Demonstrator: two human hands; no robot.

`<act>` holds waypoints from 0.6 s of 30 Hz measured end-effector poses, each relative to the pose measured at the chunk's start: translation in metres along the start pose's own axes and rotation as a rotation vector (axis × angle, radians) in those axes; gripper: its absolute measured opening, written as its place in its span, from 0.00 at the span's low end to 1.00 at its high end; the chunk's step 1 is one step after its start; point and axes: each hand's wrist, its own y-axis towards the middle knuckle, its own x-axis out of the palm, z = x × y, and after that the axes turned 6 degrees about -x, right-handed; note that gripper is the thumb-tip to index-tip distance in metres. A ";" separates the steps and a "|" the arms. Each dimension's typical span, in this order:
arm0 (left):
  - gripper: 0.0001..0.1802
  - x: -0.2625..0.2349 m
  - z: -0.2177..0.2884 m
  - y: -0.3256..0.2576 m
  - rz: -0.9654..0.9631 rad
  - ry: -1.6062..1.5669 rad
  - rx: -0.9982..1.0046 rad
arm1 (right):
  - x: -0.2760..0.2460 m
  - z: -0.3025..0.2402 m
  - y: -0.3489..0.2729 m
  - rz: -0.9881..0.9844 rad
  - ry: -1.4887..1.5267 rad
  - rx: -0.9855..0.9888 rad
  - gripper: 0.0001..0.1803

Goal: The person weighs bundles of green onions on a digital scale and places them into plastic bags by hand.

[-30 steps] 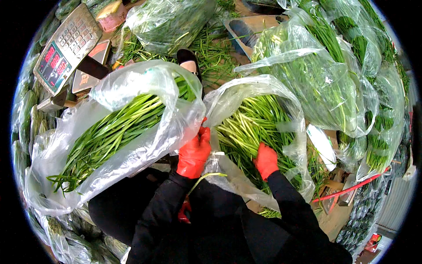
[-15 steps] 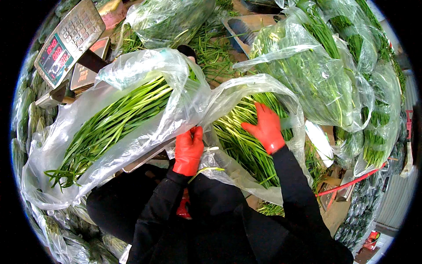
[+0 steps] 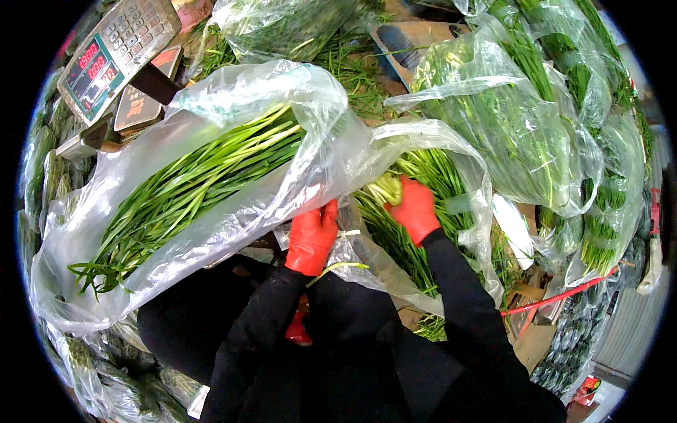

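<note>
Across the middle of the view, two open clear bags of long green leafy stalks lie side by side in front of the seated person. Left bag [image 3: 243,220] holds a long, fairly aligned bundle [image 3: 204,176], leafy tips toward lower left; mouth open, not tied. Right bag [image 3: 482,185] also gapes, with plenty of stalks [image 3: 395,236] inside, less tidy.

Right hand [image 3: 415,210], red-gloved, is closed around a bunch with pale ends [image 3: 383,189], inside the right bag's mouth. Left hand [image 3: 314,238], also red-gloved, is narrow at the left bag's near edge, apparently pinching plastic; exact finger contact partly hidden. One loose stem [image 3: 345,266] lies just beside the left wrist.

Progress, judged from how things lie: partway. Left bag well stocked but unclosed; right bag far from emptied; the gripped bunch not yet out of it. Neither bag is sealed at its mouth. Whether the left bag has its full amount, cannot tell.

Around: digital scale [image 3: 134,39] with lit red display at upper left, stuffed bag [image 3: 282,32] at top, bigger stuffed bag [image 3: 486,134] at right, loose scraps [image 3: 356,81] strewn on the floor between them.
</note>
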 end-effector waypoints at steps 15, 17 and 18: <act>0.28 -0.005 0.109 -0.053 -0.167 -0.053 0.491 | -0.206 0.080 -0.178 0.819 1.045 0.057 0.28; 0.27 0.001 0.129 -0.077 -0.525 -0.262 0.416 | -0.219 0.091 -0.191 0.843 1.026 0.131 0.26; 0.27 0.010 0.130 -0.089 -0.828 -0.570 0.031 | -0.236 0.068 -0.202 0.900 0.923 0.073 0.23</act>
